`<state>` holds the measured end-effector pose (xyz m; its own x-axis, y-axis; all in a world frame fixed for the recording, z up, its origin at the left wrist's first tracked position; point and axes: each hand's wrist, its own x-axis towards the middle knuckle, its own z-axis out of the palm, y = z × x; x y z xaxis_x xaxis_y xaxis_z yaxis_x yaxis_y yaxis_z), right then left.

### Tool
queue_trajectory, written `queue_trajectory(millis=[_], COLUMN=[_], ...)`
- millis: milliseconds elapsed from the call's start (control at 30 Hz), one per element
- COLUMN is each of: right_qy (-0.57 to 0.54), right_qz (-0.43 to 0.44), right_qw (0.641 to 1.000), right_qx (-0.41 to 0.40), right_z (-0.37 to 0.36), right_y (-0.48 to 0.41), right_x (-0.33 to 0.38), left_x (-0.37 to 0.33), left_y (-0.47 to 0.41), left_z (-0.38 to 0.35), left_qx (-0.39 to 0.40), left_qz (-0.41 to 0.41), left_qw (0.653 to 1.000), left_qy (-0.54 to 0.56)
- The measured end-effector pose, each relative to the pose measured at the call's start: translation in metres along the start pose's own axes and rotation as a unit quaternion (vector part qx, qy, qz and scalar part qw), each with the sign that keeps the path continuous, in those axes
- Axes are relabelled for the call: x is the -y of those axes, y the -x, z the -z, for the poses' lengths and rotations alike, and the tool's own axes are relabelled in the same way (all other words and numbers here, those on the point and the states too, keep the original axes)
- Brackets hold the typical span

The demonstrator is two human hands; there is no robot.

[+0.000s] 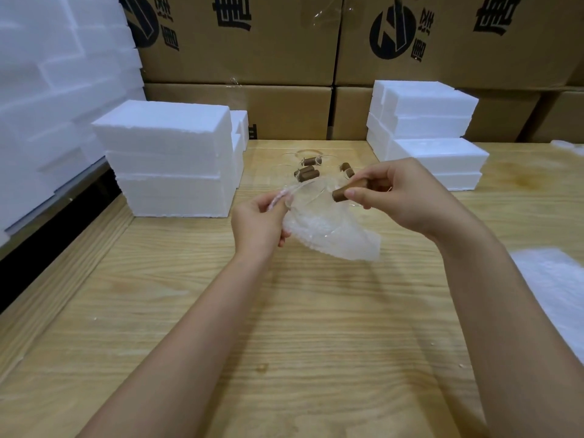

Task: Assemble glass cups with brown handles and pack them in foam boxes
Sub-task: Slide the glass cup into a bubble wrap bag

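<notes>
A clear glass cup [311,200] with a brown handle [343,192] hangs above the middle of the wooden table [284,327], partly inside a bubble-wrap bag [335,235]. My right hand [398,197] pinches the brown handle. My left hand [257,221] grips the bag's open edge at the cup's left. Several more glass cups with brown handles [308,172] stand behind on the table. White foam boxes are stacked at the left [170,159] and at the right [433,143].
Cardboard cartons [240,58] line the back of the table. A tall pile of foam pieces [57,90] stands at far left. More bubble wrap [556,286] lies at the right edge.
</notes>
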<state>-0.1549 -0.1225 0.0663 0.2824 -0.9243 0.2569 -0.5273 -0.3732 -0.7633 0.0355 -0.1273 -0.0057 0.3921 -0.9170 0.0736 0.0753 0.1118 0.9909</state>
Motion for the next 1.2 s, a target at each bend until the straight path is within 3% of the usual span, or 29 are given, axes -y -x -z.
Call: queue_trajectory(millis=[167, 367, 567, 633, 733, 767, 800, 867, 1000, 1200], right_qy=[0.105, 0.195, 0.128, 0.083, -0.009, -0.037, -0.065, -0.114, -0.188, -0.234], right_qz=[0.017, 0.039, 0.062, 0.053, 0.04, 0.043, 0.046, 0.049, 0.028, -0.001], right_qw=[0.994, 0.98, 0.989, 0.995, 0.999, 0.998, 0.997, 0.992, 0.982, 0.97], right_qx=[0.002, -0.023, -0.031, -0.02, -0.014, -0.01, -0.008, -0.01, -0.015, -0.073], right_z=[0.002, -0.011, -0.017, -0.014, -0.008, -0.007, -0.006, -0.008, -0.009, -0.022], right_y=[0.003, -0.001, -0.003, -0.003, -0.003, -0.002, -0.001, -0.001, -0.002, -0.003], right_x=[0.009, 0.006, 0.0, -0.003, -0.013, -0.015, -0.017, -0.021, -0.028, -0.029], left_x=[-0.008, -0.021, -0.028, -0.028, -0.02, -0.015, -0.01, 0.001, 0.008, 0.016], left_y=[-0.001, 0.011, 0.015, 0.012, 0.0, -0.001, -0.002, 0.0, -0.002, 0.001], left_z=[0.002, -0.005, 0.001, 0.005, 0.014, 0.016, 0.017, 0.018, 0.02, 0.013], left_qx=[0.013, 0.092, 0.202, 0.145, -0.109, -0.141, -0.127, -0.026, 0.175, 0.236], left_qz=[-0.032, -0.065, -0.122, -0.164, -0.205, -0.191, -0.163, -0.068, 0.038, 0.036], left_qw=[0.999, 0.994, 0.971, 0.971, 0.965, 0.965, 0.973, 0.991, 0.962, 0.947], left_qy=[0.005, 0.007, 0.031, 0.091, 0.123, 0.115, 0.102, 0.116, 0.207, 0.217])
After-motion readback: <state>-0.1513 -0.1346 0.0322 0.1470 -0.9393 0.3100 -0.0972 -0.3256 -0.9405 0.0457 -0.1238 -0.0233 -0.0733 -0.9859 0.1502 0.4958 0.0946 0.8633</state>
